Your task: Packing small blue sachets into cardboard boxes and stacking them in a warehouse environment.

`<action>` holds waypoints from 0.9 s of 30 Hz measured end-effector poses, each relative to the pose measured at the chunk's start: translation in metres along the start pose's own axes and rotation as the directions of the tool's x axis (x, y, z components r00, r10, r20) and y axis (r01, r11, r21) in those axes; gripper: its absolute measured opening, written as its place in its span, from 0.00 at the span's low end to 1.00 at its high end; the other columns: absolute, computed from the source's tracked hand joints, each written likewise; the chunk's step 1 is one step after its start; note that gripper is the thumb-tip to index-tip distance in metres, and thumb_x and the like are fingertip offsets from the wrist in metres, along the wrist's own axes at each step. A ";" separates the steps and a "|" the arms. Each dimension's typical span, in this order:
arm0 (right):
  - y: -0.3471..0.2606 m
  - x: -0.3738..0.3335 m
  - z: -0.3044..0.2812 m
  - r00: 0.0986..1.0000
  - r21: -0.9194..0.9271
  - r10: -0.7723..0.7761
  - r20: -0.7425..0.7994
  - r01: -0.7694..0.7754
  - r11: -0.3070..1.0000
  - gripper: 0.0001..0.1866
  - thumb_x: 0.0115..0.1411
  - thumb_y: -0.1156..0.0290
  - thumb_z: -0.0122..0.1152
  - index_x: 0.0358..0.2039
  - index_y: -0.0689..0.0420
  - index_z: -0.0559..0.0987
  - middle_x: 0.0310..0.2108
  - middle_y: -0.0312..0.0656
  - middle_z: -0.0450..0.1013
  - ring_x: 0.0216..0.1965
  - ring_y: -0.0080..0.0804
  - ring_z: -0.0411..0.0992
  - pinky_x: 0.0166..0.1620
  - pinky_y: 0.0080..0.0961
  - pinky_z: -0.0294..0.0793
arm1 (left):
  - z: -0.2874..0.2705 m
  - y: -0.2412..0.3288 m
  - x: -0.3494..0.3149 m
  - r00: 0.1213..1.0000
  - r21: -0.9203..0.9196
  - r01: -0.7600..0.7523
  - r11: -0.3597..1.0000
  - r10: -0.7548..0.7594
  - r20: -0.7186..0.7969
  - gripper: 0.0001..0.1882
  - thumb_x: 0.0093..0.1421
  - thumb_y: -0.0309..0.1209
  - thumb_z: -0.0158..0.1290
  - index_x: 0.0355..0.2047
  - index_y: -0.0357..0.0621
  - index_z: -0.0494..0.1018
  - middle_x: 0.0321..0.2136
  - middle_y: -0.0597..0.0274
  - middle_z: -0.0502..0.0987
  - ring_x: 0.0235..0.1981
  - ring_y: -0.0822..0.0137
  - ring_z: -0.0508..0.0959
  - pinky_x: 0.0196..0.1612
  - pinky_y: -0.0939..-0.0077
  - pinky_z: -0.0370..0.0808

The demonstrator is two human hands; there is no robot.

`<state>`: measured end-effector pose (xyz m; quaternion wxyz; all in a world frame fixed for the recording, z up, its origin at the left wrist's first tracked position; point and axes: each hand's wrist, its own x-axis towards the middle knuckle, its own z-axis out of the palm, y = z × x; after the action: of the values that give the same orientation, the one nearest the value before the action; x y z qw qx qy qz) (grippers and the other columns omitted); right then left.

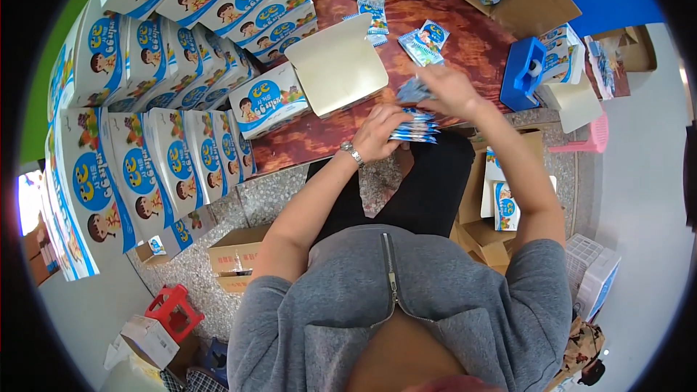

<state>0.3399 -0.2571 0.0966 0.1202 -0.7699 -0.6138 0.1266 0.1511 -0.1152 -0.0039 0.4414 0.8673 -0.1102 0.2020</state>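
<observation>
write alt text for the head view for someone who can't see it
A left hand grips a stack of small packets above a lap, and the blurred right hand holds another packet. An open white box stands on the red table, beside stacked printed boxes.

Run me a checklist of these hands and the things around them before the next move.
1. Left hand gripping the packet stack: ok, at its left end.
2. Right hand holding just one blue packet: cannot tell, blurred.
3. White box with its flap open: ok.
4. Table free of loose packets: not ok, several lie beyond the right hand.
5. Blue tape dispenser clear of both hands: ok, off to the right.
</observation>
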 end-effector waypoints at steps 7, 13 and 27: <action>0.007 0.011 0.041 0.997 0.201 -0.050 -0.062 0.062 0.978 0.44 0.54 0.62 0.68 0.67 0.57 0.57 0.58 0.57 0.67 0.52 0.56 0.72 0.57 0.43 0.70 | 0.012 0.017 -0.012 0.977 0.019 0.125 0.992 -0.120 -0.174 0.35 0.43 0.21 0.63 0.55 0.44 0.68 0.50 0.48 0.68 0.53 0.44 0.68 0.56 0.55 0.69; -0.008 0.007 0.020 0.979 0.281 0.047 0.198 -0.103 0.954 0.39 0.66 0.53 0.53 0.70 0.59 0.53 0.56 0.62 0.68 0.57 0.58 0.68 0.59 0.44 0.67 | 0.019 0.017 -0.020 0.951 0.074 0.162 0.984 -0.136 -0.278 0.49 0.42 0.22 0.67 0.66 0.44 0.57 0.63 0.37 0.55 0.60 0.38 0.63 0.62 0.52 0.65; -0.033 -0.015 0.034 0.973 0.188 -0.003 0.229 -0.041 0.981 0.66 0.42 0.42 0.75 0.70 0.63 0.47 0.67 0.66 0.50 0.67 0.61 0.54 0.67 0.47 0.57 | 0.019 0.017 -0.011 0.965 0.087 0.221 0.971 -0.205 -0.161 0.56 0.42 0.21 0.64 0.69 0.34 0.45 0.64 0.38 0.55 0.66 0.37 0.56 0.67 0.52 0.59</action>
<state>0.2946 -0.2633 0.0768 0.1211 -0.7411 -0.6011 0.2736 0.1397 -0.1407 -0.0063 0.4217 0.8781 0.0280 0.2241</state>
